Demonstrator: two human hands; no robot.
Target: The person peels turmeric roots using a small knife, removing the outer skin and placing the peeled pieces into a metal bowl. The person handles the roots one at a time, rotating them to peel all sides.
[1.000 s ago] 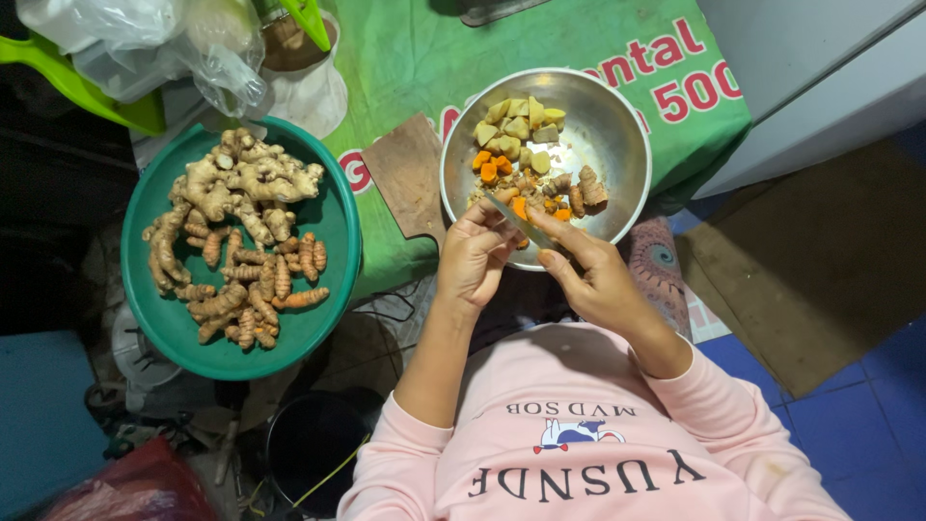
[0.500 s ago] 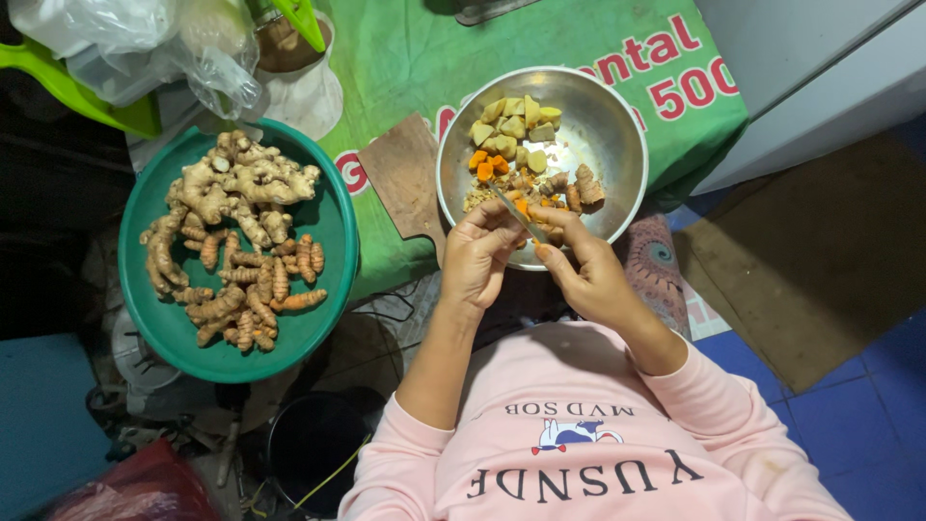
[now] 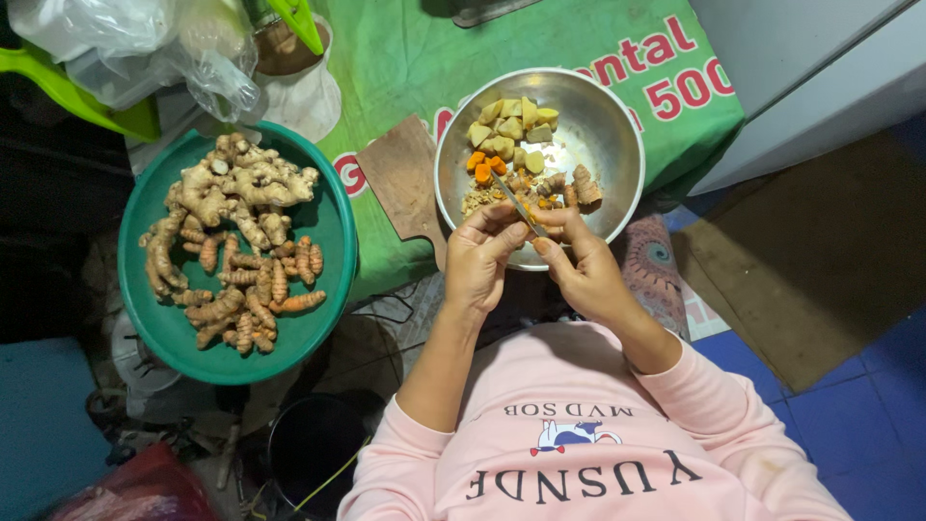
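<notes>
both hands are held together over the near rim of a steel bowl [image 3: 617, 125]. the left hand [image 3: 482, 265] is curled, its fingertips pinched on a small root piece that is mostly hidden between the hands. the right hand [image 3: 584, 270] is closed on a small knife [image 3: 518, 205], whose thin blade is angled up and away over the bowl. the piece being pared is thus kept just above the bowl's edge, so that scrapings are caught inside.

within the bowl, pale peeled chunks [image 3: 511, 121] are gathered at the far side, bright orange cut pieces [image 3: 485, 166] sit beside them, and brownish bits and peelings are spread nearer the hands.

for this paring to be done well, the blade is best kept shallow against the skin and the fingertips kept clear of the edge; the piece should be turned a little at a time.

a wooden cutting board [image 3: 405, 183] lies just left of the bowl on a green cloth covering the worktop [image 3: 415, 58]. further left, unpeeled ginger and turmeric roots [image 3: 236, 241] are heaped in a green round tray [image 3: 159, 328].
</notes>
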